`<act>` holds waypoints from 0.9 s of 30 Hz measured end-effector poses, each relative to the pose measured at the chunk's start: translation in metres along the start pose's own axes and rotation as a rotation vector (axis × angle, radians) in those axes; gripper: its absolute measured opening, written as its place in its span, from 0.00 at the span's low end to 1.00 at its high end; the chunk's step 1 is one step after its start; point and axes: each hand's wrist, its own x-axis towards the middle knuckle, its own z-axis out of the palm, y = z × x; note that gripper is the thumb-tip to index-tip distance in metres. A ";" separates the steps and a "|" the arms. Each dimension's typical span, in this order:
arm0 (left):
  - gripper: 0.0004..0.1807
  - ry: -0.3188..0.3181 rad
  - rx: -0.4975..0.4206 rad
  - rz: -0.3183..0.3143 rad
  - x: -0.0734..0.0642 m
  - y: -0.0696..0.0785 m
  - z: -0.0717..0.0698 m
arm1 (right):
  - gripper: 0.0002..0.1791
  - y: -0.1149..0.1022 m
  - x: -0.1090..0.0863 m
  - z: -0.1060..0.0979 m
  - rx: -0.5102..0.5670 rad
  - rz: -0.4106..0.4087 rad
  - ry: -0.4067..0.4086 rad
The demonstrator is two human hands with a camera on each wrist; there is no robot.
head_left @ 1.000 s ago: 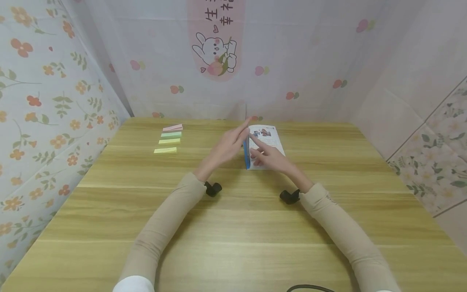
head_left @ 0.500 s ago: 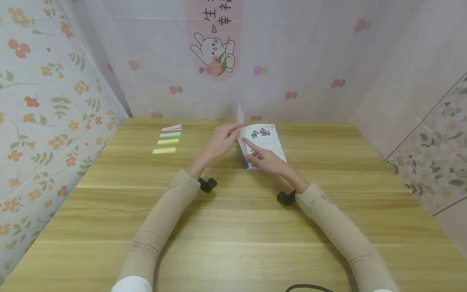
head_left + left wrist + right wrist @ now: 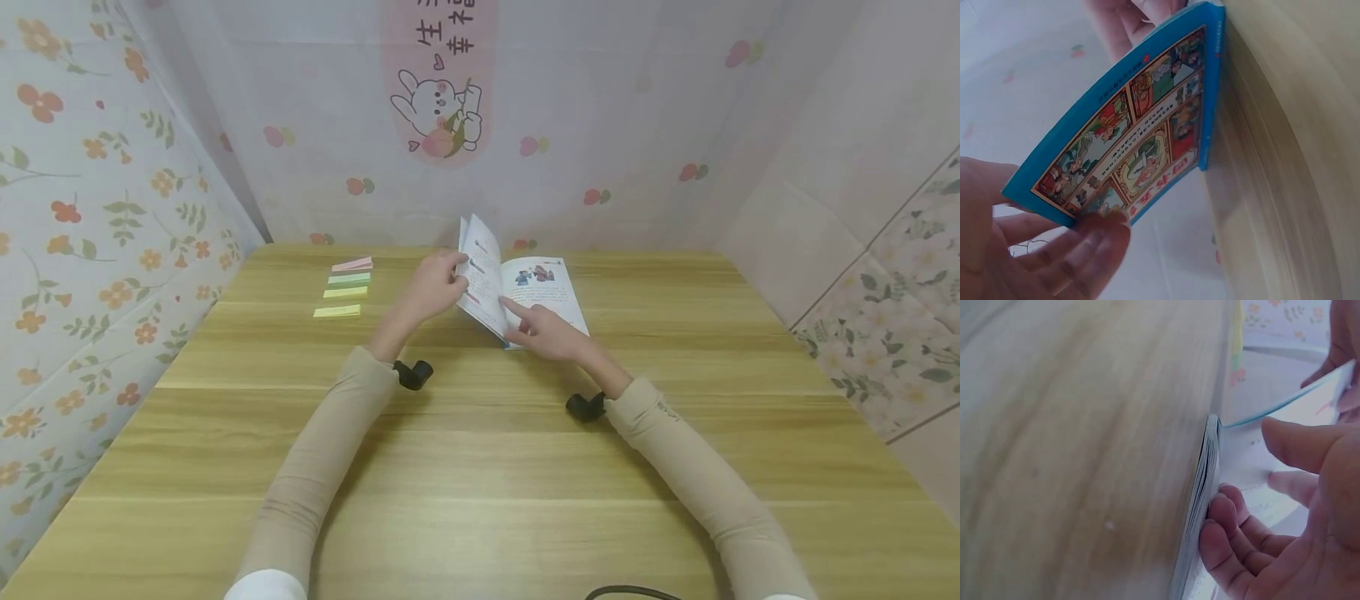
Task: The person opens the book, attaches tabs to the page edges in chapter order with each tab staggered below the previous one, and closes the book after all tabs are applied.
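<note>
A small illustrated book [image 3: 531, 290] stands open near the table's far edge. Its right half lies flat on the wood, while the left cover and a few pages rise at a slant. My left hand [image 3: 435, 285] holds that raised half by its outer edge, thumb on the inside and fingers behind. In the left wrist view the blue cover [image 3: 1141, 128] with its coloured pictures faces the camera. My right hand [image 3: 553, 333] rests on the lower right page, index finger extended towards the fold. The right wrist view shows its other fingers [image 3: 1216, 540] bent against the page.
Pink [image 3: 352, 265], green [image 3: 349, 279] and yellow strips [image 3: 337, 312], like sticky notes, lie in a column left of the book. A patterned curtain [image 3: 630, 108] hangs behind the wooden table [image 3: 480, 475]. A dark cable [image 3: 633, 591] shows at the front edge.
My left hand has moved left, drawing the cover and pages from nearly upright to a leftward slant, so the book opens wider. The right hand stays on the page, shifting slightly down.
</note>
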 end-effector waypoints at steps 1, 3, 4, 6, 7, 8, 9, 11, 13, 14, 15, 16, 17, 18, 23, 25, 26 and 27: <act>0.26 -0.012 0.016 -0.014 -0.001 0.000 -0.001 | 0.36 0.001 0.000 0.000 -0.009 0.001 -0.002; 0.26 -0.034 0.053 -0.038 -0.001 -0.002 -0.002 | 0.36 0.002 0.000 0.000 -0.002 0.006 -0.014; 0.26 -0.045 0.067 -0.048 -0.002 -0.002 -0.002 | 0.35 0.002 -0.001 0.000 0.007 0.010 -0.021; 0.26 -0.065 0.086 -0.063 -0.003 -0.002 -0.003 | 0.35 0.002 -0.001 -0.001 0.021 0.016 -0.033; 0.27 -0.078 0.095 -0.070 -0.004 -0.003 -0.003 | 0.35 0.002 -0.002 -0.002 0.023 0.013 -0.037; 0.27 -0.091 0.109 -0.074 -0.004 -0.003 -0.003 | 0.34 0.001 -0.002 -0.002 0.026 0.012 -0.041; 0.27 -0.105 0.123 -0.078 -0.004 -0.004 -0.003 | 0.34 0.001 -0.002 -0.002 0.027 0.009 -0.044; 0.28 -0.138 0.158 -0.082 -0.005 -0.005 -0.003 | 0.34 0.002 -0.002 -0.002 0.017 0.004 -0.050; 0.29 -0.175 0.207 -0.079 -0.006 -0.007 -0.002 | 0.34 0.003 -0.001 -0.002 0.003 0.006 -0.059; 0.29 -0.192 0.229 -0.075 -0.006 -0.007 -0.002 | 0.34 0.003 -0.001 -0.002 -0.003 0.009 -0.065; 0.29 -0.208 0.245 -0.078 -0.006 -0.007 -0.001 | 0.34 0.004 0.000 -0.001 -0.010 0.013 -0.069; 0.29 -0.225 0.258 -0.077 -0.007 -0.008 -0.001 | 0.34 0.004 0.000 -0.001 -0.018 0.020 -0.074; 0.29 -0.241 0.267 -0.079 -0.007 -0.008 -0.001 | 0.34 0.004 0.000 -0.002 -0.022 0.029 -0.080; 0.29 -0.256 0.278 -0.085 -0.007 -0.009 0.000 | 0.34 0.003 0.000 -0.002 -0.027 0.034 -0.084; 0.29 -0.325 0.290 -0.115 -0.008 -0.010 0.002 | 0.34 -0.001 0.001 -0.004 -0.056 0.049 -0.112; 0.29 -0.353 0.308 -0.117 -0.009 -0.011 0.002 | 0.34 -0.005 0.001 -0.005 -0.072 0.070 -0.125; 0.30 -0.371 0.323 -0.116 -0.009 -0.010 0.002 | 0.34 -0.006 0.001 -0.005 -0.081 0.083 -0.130; 0.30 -0.390 0.340 -0.120 -0.010 -0.011 0.002 | 0.34 -0.007 0.001 -0.005 -0.094 0.095 -0.133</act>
